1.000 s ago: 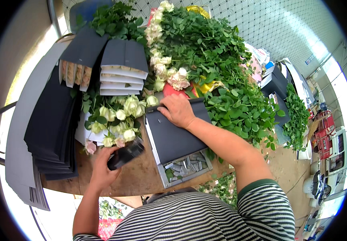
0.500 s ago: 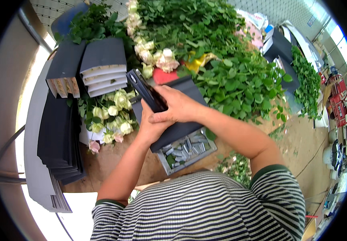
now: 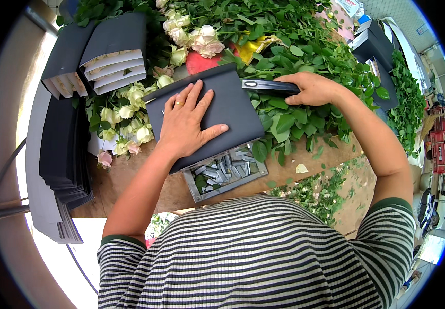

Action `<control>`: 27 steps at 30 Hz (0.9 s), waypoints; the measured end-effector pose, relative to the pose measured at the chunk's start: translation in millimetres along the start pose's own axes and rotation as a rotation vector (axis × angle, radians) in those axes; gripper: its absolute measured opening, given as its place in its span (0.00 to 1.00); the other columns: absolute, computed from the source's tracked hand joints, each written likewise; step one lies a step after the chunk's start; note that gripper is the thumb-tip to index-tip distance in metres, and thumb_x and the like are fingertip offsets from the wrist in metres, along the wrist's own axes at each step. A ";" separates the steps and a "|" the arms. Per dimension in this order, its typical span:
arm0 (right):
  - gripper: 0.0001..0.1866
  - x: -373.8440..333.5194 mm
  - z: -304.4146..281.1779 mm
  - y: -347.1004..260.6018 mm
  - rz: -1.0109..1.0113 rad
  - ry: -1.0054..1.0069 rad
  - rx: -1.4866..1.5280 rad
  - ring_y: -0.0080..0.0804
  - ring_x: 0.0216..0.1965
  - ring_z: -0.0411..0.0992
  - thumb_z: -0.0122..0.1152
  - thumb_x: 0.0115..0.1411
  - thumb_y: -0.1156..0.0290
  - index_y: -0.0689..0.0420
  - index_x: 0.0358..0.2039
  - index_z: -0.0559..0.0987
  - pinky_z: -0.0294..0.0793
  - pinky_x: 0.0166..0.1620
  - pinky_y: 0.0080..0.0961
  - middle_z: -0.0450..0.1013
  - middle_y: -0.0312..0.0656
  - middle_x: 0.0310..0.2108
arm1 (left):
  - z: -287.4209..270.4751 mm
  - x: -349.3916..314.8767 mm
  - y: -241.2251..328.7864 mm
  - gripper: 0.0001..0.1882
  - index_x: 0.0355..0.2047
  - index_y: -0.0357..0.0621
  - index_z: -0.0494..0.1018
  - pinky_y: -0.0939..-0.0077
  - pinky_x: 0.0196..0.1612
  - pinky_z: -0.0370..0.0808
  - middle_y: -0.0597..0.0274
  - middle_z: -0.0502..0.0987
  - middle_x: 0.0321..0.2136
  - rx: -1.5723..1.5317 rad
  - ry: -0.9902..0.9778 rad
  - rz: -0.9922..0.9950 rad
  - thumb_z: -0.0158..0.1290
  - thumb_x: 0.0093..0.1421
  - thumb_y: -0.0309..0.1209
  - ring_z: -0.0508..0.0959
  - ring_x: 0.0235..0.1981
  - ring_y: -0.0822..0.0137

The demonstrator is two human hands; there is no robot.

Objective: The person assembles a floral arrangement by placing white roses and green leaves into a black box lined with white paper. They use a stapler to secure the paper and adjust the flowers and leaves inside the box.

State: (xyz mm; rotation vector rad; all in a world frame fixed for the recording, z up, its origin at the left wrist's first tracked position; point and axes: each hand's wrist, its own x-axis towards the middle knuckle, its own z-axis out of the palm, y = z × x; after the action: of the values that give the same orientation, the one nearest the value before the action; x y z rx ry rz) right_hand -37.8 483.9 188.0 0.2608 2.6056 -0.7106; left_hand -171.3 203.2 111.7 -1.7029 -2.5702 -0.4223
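- The left hand lies flat, fingers spread, on a dark grey folded card sheet near the middle of the wooden surface; it presses down and grips nothing.
- The right hand is closed around the rear of a long black stapler, whose nose sits at the sheet's far right edge.
- The sheet looks thin, light and stiff enough to crease, smooth enough to slide unless pinned; the flat palm hold suits it, and edges are the place to lift it.
- The stapler seems rigid and fairly weighty, best held along its body.
- A shallow grey metal tray, partly under the sheet's near edge, holds strips of silver staples.
- Left of the sheet lie cream rose bunches, soft and easily bruised, and stacks of dark card sleeves.
- Leafy green stems cover the far right.
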 end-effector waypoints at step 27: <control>0.30 51.0 9.2 23.2 -0.360 0.075 -0.080 0.43 0.34 0.73 0.62 0.52 0.50 0.51 0.53 0.70 0.70 0.41 0.33 0.75 0.48 0.32 | 2.1 -3.9 3.0 0.45 0.61 0.50 0.60 0.58 0.63 0.48 0.58 0.56 0.63 0.096 0.003 -0.038 0.46 0.50 0.66 0.55 0.63 0.57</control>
State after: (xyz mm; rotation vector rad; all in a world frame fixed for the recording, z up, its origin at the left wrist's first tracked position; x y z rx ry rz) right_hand -73.5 502.3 147.9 -0.2166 2.7773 -0.7211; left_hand -166.7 201.2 109.6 -1.6238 -2.5795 -0.2971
